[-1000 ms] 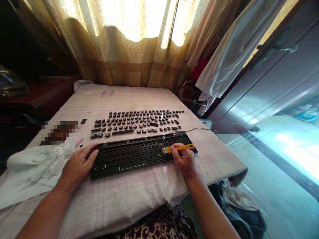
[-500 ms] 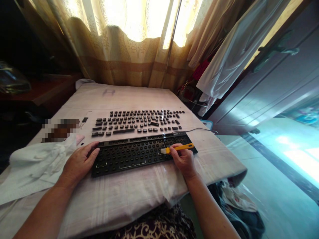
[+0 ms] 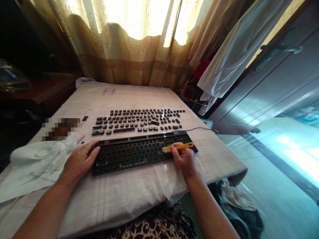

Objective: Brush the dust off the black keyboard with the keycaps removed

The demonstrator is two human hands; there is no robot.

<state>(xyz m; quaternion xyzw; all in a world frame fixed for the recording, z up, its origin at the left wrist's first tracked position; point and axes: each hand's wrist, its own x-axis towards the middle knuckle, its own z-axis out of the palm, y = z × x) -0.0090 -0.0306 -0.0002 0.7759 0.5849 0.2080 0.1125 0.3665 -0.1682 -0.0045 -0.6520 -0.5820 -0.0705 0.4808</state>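
A black keyboard with its keycaps off lies slightly askew on the table. My left hand grips its left end, fingers at the upper corner and thumb along the side. In my right hand is a small brush with a yellow handle, pinched between thumb and fingers. The pale bristles touch or hover just over the right part of the keyboard; which of the two I cannot tell. Behind the keyboard, the loose black keycaps are laid out in rows.
A white cloth lies at the left beside a blurred-out patch. Near it is a small black piece. A thin cable runs right from the keyboard across the tablecloth. A door stands at the right, curtains behind.
The brush tip has shifted very slightly, and its bristles look sharper now. My left hand stays on the keyboard's end. The view has tilted a little.
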